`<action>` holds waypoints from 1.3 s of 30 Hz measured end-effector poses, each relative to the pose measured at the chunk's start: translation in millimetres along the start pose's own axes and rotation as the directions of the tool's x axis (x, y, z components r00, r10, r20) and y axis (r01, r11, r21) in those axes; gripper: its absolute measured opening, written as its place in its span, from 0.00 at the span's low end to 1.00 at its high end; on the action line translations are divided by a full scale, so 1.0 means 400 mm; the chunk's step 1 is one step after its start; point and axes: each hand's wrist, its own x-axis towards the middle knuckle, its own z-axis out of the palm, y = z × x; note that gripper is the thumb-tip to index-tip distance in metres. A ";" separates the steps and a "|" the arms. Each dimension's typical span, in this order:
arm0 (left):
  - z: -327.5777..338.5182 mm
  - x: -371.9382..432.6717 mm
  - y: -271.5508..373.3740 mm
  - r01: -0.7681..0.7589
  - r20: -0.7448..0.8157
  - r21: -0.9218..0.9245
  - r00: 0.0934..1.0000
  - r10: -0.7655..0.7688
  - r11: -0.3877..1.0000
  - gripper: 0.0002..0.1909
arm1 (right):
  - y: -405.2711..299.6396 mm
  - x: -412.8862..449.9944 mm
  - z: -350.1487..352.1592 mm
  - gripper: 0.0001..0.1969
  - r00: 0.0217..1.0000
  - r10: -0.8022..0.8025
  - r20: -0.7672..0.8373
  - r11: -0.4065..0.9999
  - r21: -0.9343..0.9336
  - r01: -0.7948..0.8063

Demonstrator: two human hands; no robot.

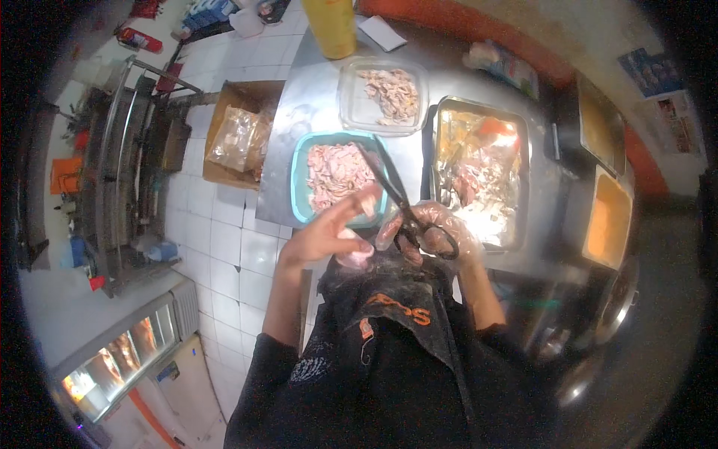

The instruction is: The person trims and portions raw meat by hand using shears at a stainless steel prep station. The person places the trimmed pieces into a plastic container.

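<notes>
My right hand (440,224), in a clear plastic glove, grips a pair of black-handled scissors (412,216). The scissor blades are spread and point away from me, past the right rim of a turquoise plastic tub (295,193). Cut pale pink meat (339,174) fills much of that tub. My left hand (328,233) looks bare and is at the tub's near edge. Under its thumb it holds a pale piece of meat (354,257), partly hidden by the fingers. Just right of my right hand lies a metal tray (524,185) holding a plastic bag with some meat.
Beyond the tub, a clear container (350,118) holds shredded meat on the steel table (280,168). A yellow cylindrical container (331,33) stands behind it. At the left is a cardboard box (230,174) with plastic bags. An orange-filled pan (606,219) lies far right.
</notes>
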 end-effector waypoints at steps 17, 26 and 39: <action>-0.082 0.040 0.074 0.351 -0.335 0.816 0.935 -0.119 0.458 0.51 | 0.052 -0.064 -0.048 0.25 0.980 0.180 -0.084 0.958 -0.210 -0.194; -0.072 0.015 0.144 0.009 -0.149 0.720 0.979 0.141 0.694 0.45 | 0.046 -0.053 -0.031 0.21 0.939 0.343 -0.020 0.798 -0.521 -0.303; -0.038 0.011 0.183 -0.176 0.006 0.563 0.978 0.209 0.807 0.43 | 0.071 -0.044 -0.065 0.18 0.947 0.268 0.177 0.936 -0.282 -0.212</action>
